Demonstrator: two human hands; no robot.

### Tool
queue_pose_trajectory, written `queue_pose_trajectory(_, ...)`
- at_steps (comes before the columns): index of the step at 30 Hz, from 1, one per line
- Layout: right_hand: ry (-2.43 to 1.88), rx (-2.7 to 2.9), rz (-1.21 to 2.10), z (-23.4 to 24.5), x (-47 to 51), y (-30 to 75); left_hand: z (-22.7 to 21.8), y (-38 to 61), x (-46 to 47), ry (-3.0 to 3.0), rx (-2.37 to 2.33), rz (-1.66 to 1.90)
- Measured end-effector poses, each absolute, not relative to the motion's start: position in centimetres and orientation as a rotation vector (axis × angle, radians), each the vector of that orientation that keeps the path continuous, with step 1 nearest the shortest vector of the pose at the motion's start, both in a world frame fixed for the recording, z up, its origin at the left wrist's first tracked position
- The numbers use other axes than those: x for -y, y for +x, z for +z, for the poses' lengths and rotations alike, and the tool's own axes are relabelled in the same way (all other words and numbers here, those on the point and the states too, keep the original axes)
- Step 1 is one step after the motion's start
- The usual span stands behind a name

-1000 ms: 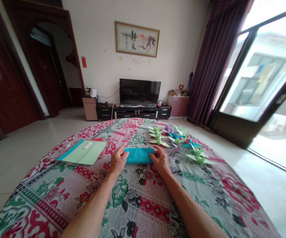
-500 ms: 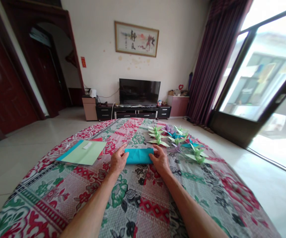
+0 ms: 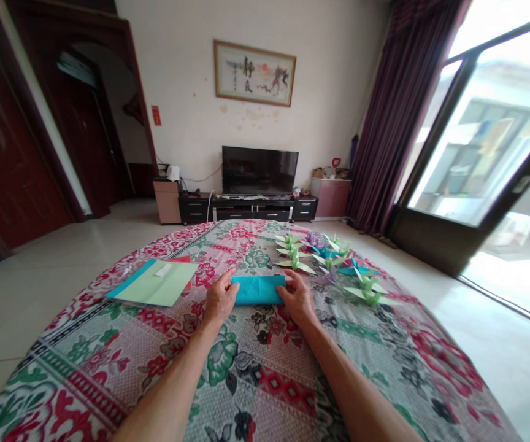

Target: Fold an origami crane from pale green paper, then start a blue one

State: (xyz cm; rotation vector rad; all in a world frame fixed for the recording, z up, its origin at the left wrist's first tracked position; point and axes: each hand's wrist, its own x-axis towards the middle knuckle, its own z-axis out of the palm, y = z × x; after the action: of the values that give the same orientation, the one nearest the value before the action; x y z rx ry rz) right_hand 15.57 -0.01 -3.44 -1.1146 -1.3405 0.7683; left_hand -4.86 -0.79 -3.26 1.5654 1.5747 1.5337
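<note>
A sheet of blue origami paper [image 3: 259,291], folded into a wide rectangle with faint creases, is held low over the middle of the table. My left hand [image 3: 221,298] pinches its left end between thumb and fingers. At the opposite end, my right hand [image 3: 298,296] grips the paper the same way, thumb on the near face. Several folded paper cranes stand just beyond and to the right of my right hand, among them a green crane [image 3: 295,261], a blue crane [image 3: 357,267] and a purple crane [image 3: 327,270].
To the left lies a stack of coloured paper [image 3: 173,285], light green on top, with blue and red edges showing and a small white piece on it. A flowered cloth [image 3: 228,393] covers the round table. Farther off, a television [image 3: 260,170] stands on a low cabinet.
Almost nothing differs. Both hands keep hold of the blue paper in the same place; the whole view has shifted very slightly.
</note>
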Motion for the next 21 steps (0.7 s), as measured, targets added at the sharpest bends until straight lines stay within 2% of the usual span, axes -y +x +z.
queue_pose_trajectory(6, -1.249, 1.424, 0.624, -3.3, 0.2, 15.5, -3.0, -4.5, 1.1, 1.666, -1.724, 1.486)
queue_pose_trajectory(13, -1.413, 1.573, 0.368, -2.6, 1.1, 15.2, -2.5, -3.3, 1.8, 1.945, -1.995, 1.229)
queue_pose_trajectory(21, -1.496, 1.754, 0.206, -2.8, 1.1, 14.9, -2.9, -2.9, 1.9, 2.095, -2.052, 1.102)
